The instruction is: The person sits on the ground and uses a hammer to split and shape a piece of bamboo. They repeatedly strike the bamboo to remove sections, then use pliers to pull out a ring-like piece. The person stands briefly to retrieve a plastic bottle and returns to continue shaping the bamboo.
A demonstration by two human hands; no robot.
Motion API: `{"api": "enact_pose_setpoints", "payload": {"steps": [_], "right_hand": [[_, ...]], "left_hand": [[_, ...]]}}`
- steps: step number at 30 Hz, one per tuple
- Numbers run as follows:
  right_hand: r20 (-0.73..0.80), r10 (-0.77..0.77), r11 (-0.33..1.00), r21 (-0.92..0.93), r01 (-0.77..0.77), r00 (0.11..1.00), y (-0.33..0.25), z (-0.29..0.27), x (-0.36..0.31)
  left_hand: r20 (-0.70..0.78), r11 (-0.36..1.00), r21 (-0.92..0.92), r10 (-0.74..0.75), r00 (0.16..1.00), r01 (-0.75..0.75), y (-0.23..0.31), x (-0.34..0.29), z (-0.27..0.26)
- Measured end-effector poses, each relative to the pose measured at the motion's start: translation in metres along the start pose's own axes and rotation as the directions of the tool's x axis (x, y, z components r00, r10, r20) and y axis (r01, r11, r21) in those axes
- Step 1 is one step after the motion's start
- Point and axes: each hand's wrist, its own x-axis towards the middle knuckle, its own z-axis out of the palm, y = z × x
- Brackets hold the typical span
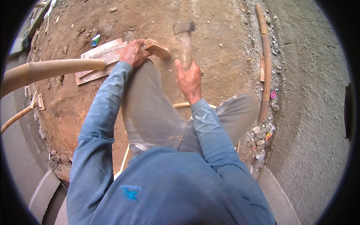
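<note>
My right hand point(188, 80) is closed around the wooden handle of a hammer point(184, 27), whose dark metal head is raised ahead of me and blurred. Beside my left knee, my left hand point(135, 53) has its fingers curled at one end of a short reddish-brown wood piece point(157, 48). That piece is tilted, its other end pointing right toward the hammer handle. Under and left of my left hand, several flat wood pieces point(99, 56) lie stacked on the dirt. The hammer head is apart from the wood.
A thick bamboo pole point(56, 71) reaches in from the left above the stack, and a thinner one point(18, 118) lies nearer. A long split bamboo length point(266, 60) runs along the right, beside stones and a grey concrete surface point(311, 93). Litter point(95, 39) lies beyond the stack.
</note>
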Motion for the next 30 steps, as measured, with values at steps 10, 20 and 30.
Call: {"api": "enact_pose_setpoints", "payload": {"steps": [10,20,30], "right_hand": [[0.165,0.007,0.984,-0.178,0.022,0.986,-0.014,-0.017,-0.009],[0.289,0.223,0.97,-0.155,-0.185,0.931,-0.001,-0.001,-0.015],[-0.276,-0.494,0.721,0.401,0.565,0.825,-0.086,0.0,0.001]], "left_hand": [[-0.026,0.996,0.077,0.045,0.999,-0.042,-0.015,0.011,0.013],[0.045,0.986,0.148,0.066,0.997,-0.072,-0.027,0.013,0.008],[-0.053,0.971,0.238,0.04,0.998,-0.026,-0.028,0.001,0.004]]}}
